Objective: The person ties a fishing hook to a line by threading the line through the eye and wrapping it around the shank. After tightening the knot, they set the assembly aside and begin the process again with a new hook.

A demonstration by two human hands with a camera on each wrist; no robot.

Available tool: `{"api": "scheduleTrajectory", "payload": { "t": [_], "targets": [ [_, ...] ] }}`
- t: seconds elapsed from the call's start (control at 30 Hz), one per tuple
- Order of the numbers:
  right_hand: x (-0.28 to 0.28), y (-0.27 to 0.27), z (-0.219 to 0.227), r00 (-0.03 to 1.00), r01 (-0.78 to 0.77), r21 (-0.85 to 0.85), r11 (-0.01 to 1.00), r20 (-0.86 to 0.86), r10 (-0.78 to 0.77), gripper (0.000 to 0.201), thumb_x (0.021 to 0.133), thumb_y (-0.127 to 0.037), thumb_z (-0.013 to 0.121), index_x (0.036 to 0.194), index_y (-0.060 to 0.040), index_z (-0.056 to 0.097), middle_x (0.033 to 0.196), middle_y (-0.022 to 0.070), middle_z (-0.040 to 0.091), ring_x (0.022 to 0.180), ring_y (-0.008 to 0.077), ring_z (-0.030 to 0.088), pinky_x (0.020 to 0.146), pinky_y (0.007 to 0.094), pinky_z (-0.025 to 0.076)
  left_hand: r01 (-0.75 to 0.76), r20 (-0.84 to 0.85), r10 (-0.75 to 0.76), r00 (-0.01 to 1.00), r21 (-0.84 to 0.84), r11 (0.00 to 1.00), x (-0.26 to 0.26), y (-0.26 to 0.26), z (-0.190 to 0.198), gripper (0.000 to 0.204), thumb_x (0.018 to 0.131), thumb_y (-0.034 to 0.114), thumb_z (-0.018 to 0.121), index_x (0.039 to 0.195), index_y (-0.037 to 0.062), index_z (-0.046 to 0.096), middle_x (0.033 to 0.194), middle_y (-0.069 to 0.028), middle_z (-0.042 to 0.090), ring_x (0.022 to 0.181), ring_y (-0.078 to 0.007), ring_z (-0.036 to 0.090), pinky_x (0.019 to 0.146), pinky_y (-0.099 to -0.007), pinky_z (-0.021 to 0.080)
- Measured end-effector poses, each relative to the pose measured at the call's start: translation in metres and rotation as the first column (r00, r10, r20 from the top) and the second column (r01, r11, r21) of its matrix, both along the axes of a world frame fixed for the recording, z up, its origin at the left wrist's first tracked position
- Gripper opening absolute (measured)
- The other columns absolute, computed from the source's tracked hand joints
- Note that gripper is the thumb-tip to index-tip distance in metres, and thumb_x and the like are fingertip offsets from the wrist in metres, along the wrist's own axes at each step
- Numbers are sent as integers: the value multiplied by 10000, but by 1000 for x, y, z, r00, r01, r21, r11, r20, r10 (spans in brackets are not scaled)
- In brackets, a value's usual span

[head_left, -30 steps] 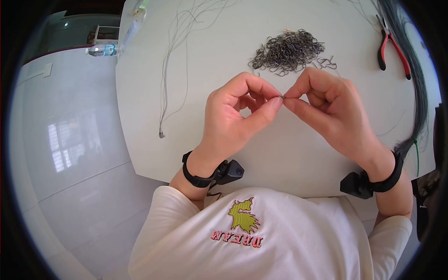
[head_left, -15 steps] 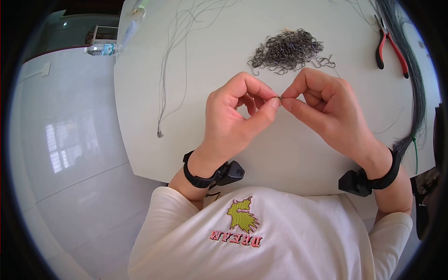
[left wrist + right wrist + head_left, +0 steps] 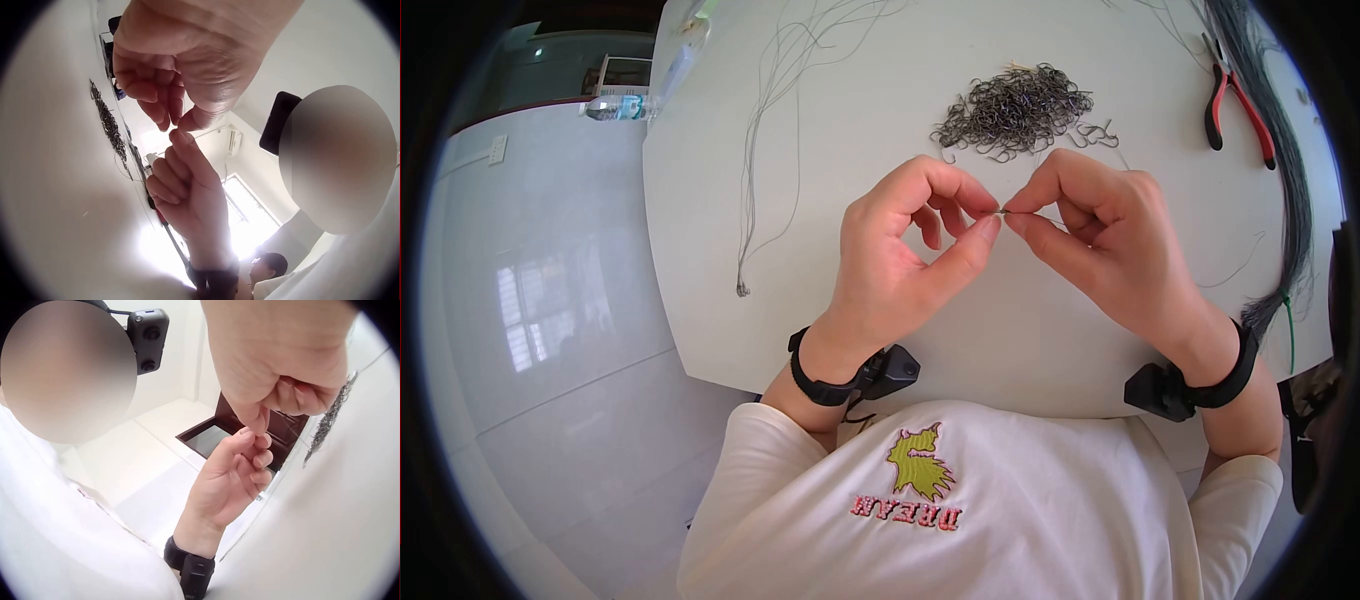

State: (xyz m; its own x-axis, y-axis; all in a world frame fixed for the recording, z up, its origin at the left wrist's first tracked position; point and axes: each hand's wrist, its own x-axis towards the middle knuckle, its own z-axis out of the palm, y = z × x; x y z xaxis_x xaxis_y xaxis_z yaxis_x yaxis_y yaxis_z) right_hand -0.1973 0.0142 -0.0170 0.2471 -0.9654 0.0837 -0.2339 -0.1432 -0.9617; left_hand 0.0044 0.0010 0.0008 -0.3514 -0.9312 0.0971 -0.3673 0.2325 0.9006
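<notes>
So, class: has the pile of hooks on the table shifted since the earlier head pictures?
No. The pile of hooks lies in the same spot relative to the red-handled pliers and the table edge; only the camera shifted slightly.

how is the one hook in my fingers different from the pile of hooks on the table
The hook is a single piece, pinched between the fingertips of the left hand and the right hand, above the table. The pile of hooks is a tangled heap of many, lying untouched on the table beyond the hands. Both look like dark grey metal.
</notes>
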Motion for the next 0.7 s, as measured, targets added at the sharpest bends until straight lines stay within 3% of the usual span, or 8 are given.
{"api": "scheduleTrajectory", "payload": {
  "t": [0.1, 0.17, 0.3, 0.5, 0.7],
  "targets": [
    [2, 0, -2, 999, 12, -47, 999, -42, -14, 45, 797, -61, 663, 816, -62, 622, 493, 26, 311, 437, 135, 292, 445, 310, 256, 41, 88, -45, 995, 49, 998, 2, 1, 2, 129, 836, -5, 676, 939, 42, 614, 899, -7, 643, 765, -56, 555, 659, -203, 421],
    [2, 1, -3, 998, 12, -55, 998, -54, -15, 48, 794, -61, 665, 814, -63, 621, 492, 30, 315, 433, 139, 298, 443, 312, 257, -3, 68, 4, 998, -11, 1000, 1, 0, -2, 107, 794, 39, 713, 857, 74, 634, 819, 4, 684, 670, -83, 591, 566, -228, 414],
    [1, 0, -3, 998, 1, -60, 998, -66, -5, 52, 787, -59, 665, 817, -68, 624, 490, 29, 319, 429, 137, 302, 440, 311, 258, 14, 66, -12, 998, -34, 999, 2, -1, -3, 106, 791, 17, 709, 840, 73, 633, 816, 2, 678, 671, -84, 595, 555, -227, 411],
    [1, 1, -2, 999, -9, -86, 996, -53, 5, 62, 771, -44, 664, 814, -68, 626, 491, 28, 347, 429, 132, 321, 434, 301, 265, 20, -20, -23, 1000, -147, 989, 1, 1, -10, 141, 760, -34, 704, 816, 67, 622, 807, -7, 647, 683, -93, 589, 552, -235, 424],
    [3, 2, -4, 1000, -2, -202, 979, -22, -2, 73, 793, 10, 674, 828, -48, 647, 501, -30, 296, 460, 66, 257, 449, 274, 223, 42, 102, -7, 995, -343, 938, -3, 2, -8, 220, 685, -69, 701, 803, 68, 575, 799, -37, 630, 708, -163, 562, 568, -264, 446]
  ]
}}
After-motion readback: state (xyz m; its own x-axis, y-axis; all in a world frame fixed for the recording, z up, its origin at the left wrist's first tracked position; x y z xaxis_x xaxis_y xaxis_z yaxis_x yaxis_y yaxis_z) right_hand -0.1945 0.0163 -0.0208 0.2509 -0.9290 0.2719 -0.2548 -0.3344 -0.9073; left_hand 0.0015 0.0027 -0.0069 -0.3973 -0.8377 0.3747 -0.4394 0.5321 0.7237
